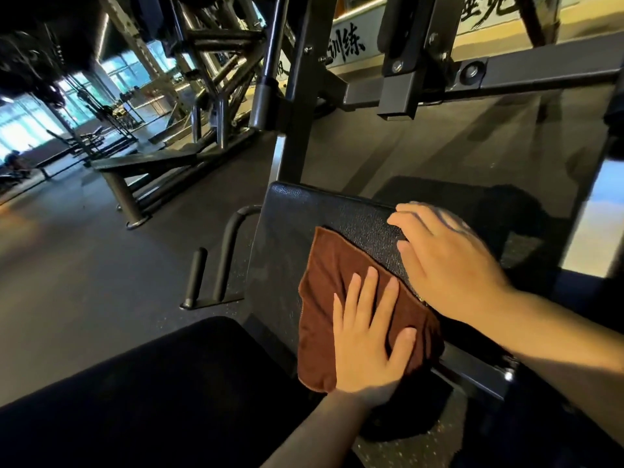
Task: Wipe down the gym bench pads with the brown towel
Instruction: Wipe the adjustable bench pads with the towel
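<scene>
The towel (341, 298) was brown, soft and plush, with a stitched hem along its left edge, and lay rumpled over the near part of the black, grained pad (304, 224). The left hand (368, 336) pressed flat on it, fingers straight and spread, pinching nothing. The right hand (445, 258) lay on the pad's right edge just beside the towel, fingers loosely bent over the rim. A dark steel frame (415, 82) rose behind the pad; a handle (229, 251) stood at its left.
</scene>
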Demonstrator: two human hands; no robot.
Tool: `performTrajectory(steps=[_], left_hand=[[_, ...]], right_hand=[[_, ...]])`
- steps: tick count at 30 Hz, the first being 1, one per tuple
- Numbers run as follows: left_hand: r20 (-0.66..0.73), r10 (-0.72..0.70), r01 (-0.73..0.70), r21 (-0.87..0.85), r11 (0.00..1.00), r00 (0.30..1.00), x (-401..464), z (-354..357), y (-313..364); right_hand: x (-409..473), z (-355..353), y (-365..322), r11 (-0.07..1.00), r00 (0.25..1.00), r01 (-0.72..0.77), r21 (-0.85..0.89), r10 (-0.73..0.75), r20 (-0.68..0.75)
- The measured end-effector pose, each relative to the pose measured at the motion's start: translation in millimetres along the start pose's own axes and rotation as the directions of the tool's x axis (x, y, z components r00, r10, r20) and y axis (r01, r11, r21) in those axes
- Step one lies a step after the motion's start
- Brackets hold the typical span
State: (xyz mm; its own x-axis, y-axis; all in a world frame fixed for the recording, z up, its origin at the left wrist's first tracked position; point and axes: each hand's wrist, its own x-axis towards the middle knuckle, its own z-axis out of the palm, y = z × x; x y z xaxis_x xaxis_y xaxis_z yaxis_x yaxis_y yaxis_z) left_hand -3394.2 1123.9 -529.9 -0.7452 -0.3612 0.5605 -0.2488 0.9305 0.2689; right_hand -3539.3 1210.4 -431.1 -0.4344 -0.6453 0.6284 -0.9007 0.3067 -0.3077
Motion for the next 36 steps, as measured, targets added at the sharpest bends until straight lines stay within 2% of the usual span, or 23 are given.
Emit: performTrajectory(steps=[4,9,12,14,16,19,21,22,25,29,34,36], left_hand=[[0.030,-0.025,0.027,-0.055,0.998,0.999,37.2,-11.0,-2.1],[0.037,-0.120,0.122,-0.089,0.988,0.992,113.9,-25.5,-13.1],[-0.006,-0.164,0.162,-0.122,0.979,0.986,110.5,-23.9,-16.4],[-0.028,-0.279,0.273,-0.132,0.953,0.960,92.0,-23.0,-24.8],[-0.042,-0.462,0.456,-0.109,0.883,0.886,65.1,-19.5,-38.6],[-0.011,-0.719,0.714,-0.104,0.692,0.695,22.6,-11.1,-40.6],[0.027,-0.813,0.810,-0.111,0.576,0.581,-2.1,-3.3,-29.7],[0.030,-0.826,0.823,-0.111,0.557,0.563,-11.7,-0.1,-21.3],[-0.021,-0.773,0.770,-0.070,0.634,0.634,-30.0,10.0,4.3],[0.108,-0.808,0.813,-0.147,0.563,0.579,-29.5,1.1,49.0],[0.076,-0.797,0.797,-0.148,0.585,0.599,-25.3,-0.5,43.3],[0.076,-0.773,0.776,-0.113,0.621,0.629,-25.2,-1.1,37.6]], right_hand=[[-16.4,-0.7,5.0,0.979,0.992,0.107,-0.174,-0.092,0.091],[-16.3,0.0,-8.7,0.986,0.996,0.062,-0.154,-0.050,0.077],[-17.9,0.8,-2.7,0.982,0.994,0.085,-0.167,-0.072,0.084],[-18.5,-1.2,1.3,0.979,0.993,0.099,-0.177,-0.086,0.077],[-18.7,-0.2,2.0,0.978,0.993,0.108,-0.179,-0.096,0.075],[-20.0,2.8,2.1,0.977,0.994,0.103,-0.186,-0.094,0.055],[-20.7,5.6,-1.4,0.979,0.997,0.078,-0.190,-0.075,0.027],[-21.3,7.4,-3.8,0.980,0.998,0.061,-0.191,-0.061,0.009],[-19.7,11.6,-12.8,0.983,0.999,0.006,-0.184,-0.014,-0.042],[-19.4,16.8,-12.0,0.984,0.999,-0.007,-0.176,-0.002,-0.050],[-20.2,20.4,-12.0,0.984,0.997,-0.008,-0.178,-0.005,-0.072],[-20.7,21.4,-11.3,0.984,0.997,-0.005,-0.179,-0.010,-0.080]])
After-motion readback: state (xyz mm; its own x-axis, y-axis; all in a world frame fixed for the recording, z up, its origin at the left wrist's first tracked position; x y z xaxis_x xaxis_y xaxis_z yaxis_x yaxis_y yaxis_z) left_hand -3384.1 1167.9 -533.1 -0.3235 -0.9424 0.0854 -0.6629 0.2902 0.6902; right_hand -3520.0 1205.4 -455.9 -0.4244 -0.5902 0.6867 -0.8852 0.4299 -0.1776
